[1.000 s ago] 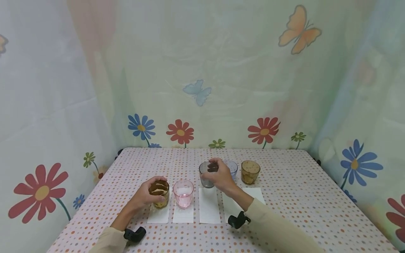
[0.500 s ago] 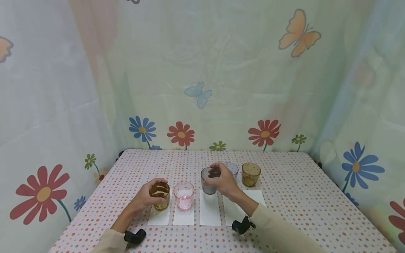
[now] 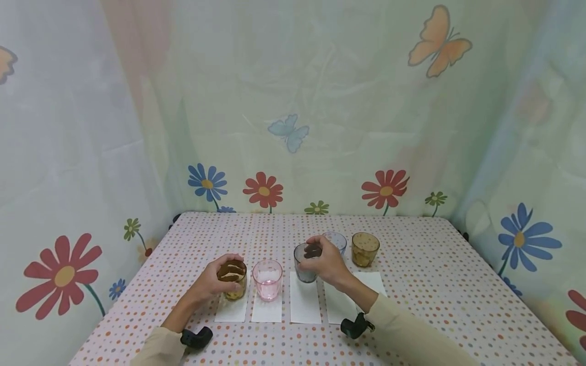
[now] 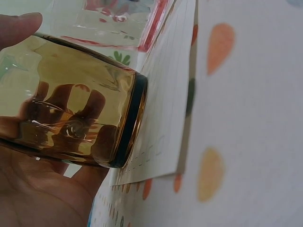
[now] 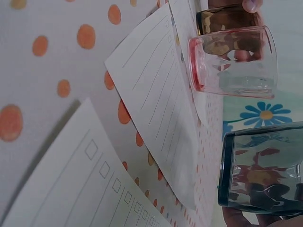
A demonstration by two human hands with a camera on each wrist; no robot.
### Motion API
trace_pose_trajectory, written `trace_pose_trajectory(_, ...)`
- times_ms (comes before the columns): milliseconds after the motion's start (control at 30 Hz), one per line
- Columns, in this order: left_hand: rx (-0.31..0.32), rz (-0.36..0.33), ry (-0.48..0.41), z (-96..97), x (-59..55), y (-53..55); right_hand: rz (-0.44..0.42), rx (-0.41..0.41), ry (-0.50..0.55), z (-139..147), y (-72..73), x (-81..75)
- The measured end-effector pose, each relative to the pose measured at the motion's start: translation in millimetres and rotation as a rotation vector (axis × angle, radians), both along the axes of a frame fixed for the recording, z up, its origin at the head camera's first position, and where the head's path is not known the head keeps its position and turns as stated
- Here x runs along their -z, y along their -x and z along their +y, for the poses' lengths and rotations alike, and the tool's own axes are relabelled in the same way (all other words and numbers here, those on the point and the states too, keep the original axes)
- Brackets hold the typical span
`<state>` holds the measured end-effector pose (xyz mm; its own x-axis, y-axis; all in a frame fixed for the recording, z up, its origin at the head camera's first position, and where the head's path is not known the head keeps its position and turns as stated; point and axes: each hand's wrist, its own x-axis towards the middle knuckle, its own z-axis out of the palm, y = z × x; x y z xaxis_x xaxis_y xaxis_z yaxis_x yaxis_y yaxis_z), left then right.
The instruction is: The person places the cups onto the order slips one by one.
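My left hand (image 3: pixel 208 284) grips an amber glass (image 3: pixel 236 291) from its left side, thumb at the front. That glass stands upright over the leftmost paper sheet; in the left wrist view its dark base (image 4: pixel 135 123) is right at the sheet. Just right of it, a pink-tinted glass (image 3: pixel 268 288) stands on the second sheet. My right hand (image 3: pixel 334 267) holds a smoky grey glass (image 3: pixel 304 273) from the right, over the far end of the third sheet (image 3: pixel 305 305). In the right wrist view the grey glass (image 5: pixel 260 170) has fingers behind and below it.
Behind my right hand stands a pale bluish clear glass (image 3: pixel 338 240), partly hidden. To its right is another amber glass (image 3: pixel 364 254), beyond the fourth sheet (image 3: pixel 341 305). Lined sheets with small boxes lie in a row on the dotted tablecloth (image 3: pixel 412 305). A printed curtain surrounds the table.
My right hand has brought the grey glass a little toward me and slightly right, from behind the third sheet to over its far end. The left hand keeps its hold on the amber glass.
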<state>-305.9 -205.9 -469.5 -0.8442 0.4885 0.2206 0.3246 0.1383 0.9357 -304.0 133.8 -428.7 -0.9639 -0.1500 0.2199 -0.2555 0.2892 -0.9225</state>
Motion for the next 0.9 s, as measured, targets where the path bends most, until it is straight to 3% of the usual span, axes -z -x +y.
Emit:
trace_pose_trajectory(300, -0.022, -0.005, 0.021, 0.8, 0.1, 1.4, -0.012, 0.014, -0.024, -4, -1.9, 3.1)
trace_pose_trajectory(900, -0.009, -0.023, 0.004, 0.7, -2.9, -0.4, -0.014, -0.051, -0.042, -6, -12.5, 10.0)
